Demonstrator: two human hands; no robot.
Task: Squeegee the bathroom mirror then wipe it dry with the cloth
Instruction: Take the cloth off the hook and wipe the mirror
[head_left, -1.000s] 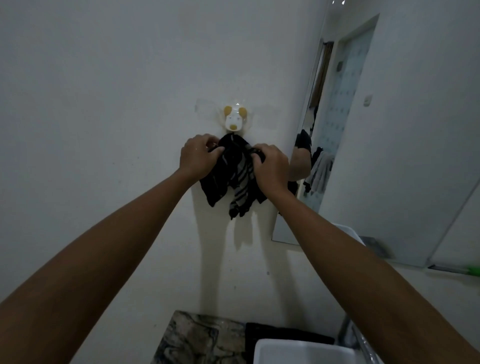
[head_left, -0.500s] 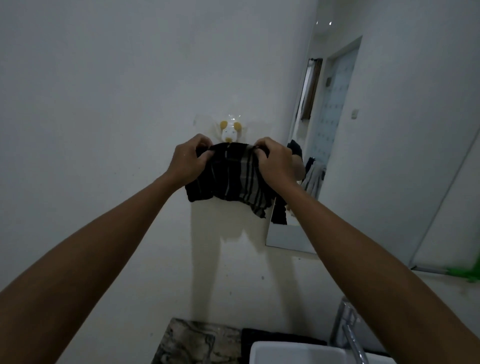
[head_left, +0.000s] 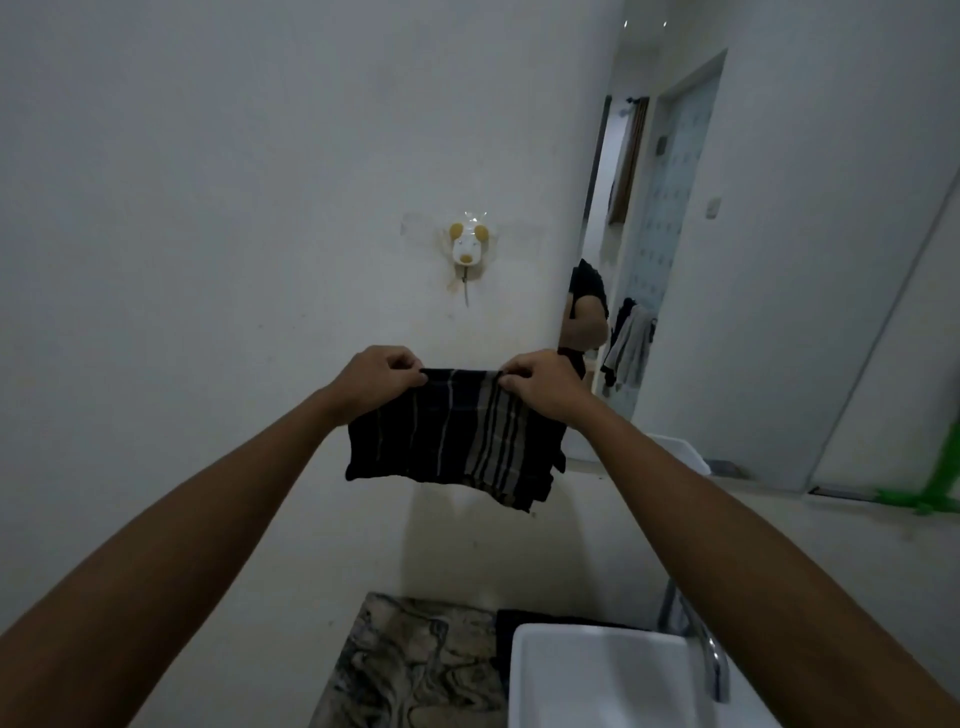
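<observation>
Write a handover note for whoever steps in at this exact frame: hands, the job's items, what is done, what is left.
Left hand and right hand: each pinches a top corner of the dark striped cloth, which hangs spread between them.
The cloth is off the white dog-shaped wall hook, which now hangs bare above.
The wall mirror is to the right, untouched by either hand.
A green object at the right edge may be the squeegee; cannot tell.
Done: cloth in hand.
Left: wipe the mirror dry. Whether squeegeeing happened is not shown.
</observation>
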